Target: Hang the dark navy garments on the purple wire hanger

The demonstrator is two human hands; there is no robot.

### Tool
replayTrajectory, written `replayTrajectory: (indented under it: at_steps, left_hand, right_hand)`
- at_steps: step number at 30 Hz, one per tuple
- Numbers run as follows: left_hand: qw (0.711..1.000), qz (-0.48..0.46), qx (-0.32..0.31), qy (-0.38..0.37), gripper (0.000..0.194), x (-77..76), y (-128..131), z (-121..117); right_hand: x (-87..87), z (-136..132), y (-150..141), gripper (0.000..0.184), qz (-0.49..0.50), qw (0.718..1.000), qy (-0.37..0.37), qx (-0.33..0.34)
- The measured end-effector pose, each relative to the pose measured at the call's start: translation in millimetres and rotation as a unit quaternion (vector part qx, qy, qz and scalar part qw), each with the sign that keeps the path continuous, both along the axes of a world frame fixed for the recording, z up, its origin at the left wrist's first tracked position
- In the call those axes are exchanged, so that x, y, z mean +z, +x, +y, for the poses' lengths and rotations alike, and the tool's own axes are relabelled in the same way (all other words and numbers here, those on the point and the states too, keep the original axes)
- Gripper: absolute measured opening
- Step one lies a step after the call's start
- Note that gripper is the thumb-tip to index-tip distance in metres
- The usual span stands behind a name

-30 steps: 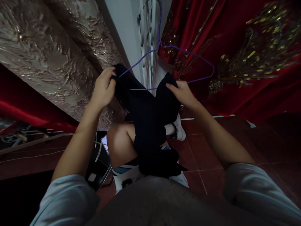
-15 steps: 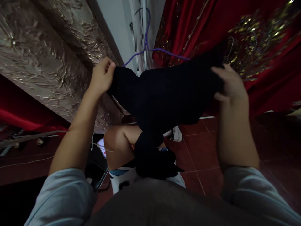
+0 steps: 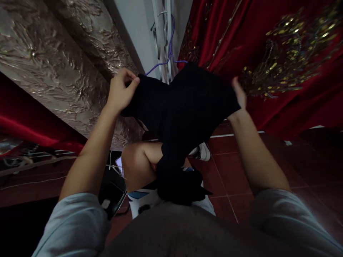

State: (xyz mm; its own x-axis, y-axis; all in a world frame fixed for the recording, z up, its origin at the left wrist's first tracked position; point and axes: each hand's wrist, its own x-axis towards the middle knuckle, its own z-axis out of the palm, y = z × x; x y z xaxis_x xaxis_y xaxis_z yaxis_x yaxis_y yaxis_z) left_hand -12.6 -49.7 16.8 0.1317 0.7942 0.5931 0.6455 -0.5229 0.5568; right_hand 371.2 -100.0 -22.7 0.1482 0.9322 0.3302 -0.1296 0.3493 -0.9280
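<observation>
A dark, nearly black garment (image 3: 184, 103) is spread between my hands over a purple clothes hanger (image 3: 170, 54). The hanger's hook and part of its arms show above the cloth; its ends are hidden. My left hand (image 3: 123, 87) pinches the garment's upper left edge between thumb and fingers. At the right end my right hand (image 3: 240, 96) holds the cloth up from the side and behind. It is blurred, and the garment covers most of its fingers. The lower part of the garment hangs down in folds onto my lap.
A white metal rack (image 3: 164, 39) stands behind the hanger. Crinkled beige fabric (image 3: 61, 71) hangs at left, red sequinned fabric (image 3: 268, 67) at right. Below left lie a phone (image 3: 118, 163) and a dark flat case (image 3: 114, 196) beside my bent knee (image 3: 135, 160). The floor has red tiles (image 3: 222, 178).
My right hand has moved left, bringing the garment's right end inward, and the cloth now covers the hanger's right arm. My left hand keeps its pinch.
</observation>
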Motion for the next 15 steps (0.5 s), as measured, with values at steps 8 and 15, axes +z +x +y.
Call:
replayTrajectory:
  at_steps: [8, 15]
  left_hand:
    - [0.992, 0.022, -0.082, 0.093, 0.019, 10.1, 60, 7]
    - [0.972, -0.154, -0.157, 0.088, 0.045, 34.6, 69, -37]
  right_hand:
    - [28.6, -29, -5, 0.014, -0.022, 0.999, 0.03, 0.039]
    - [36.7, -80, -29, 0.012, -0.029, 0.99, 0.138, 0.008]
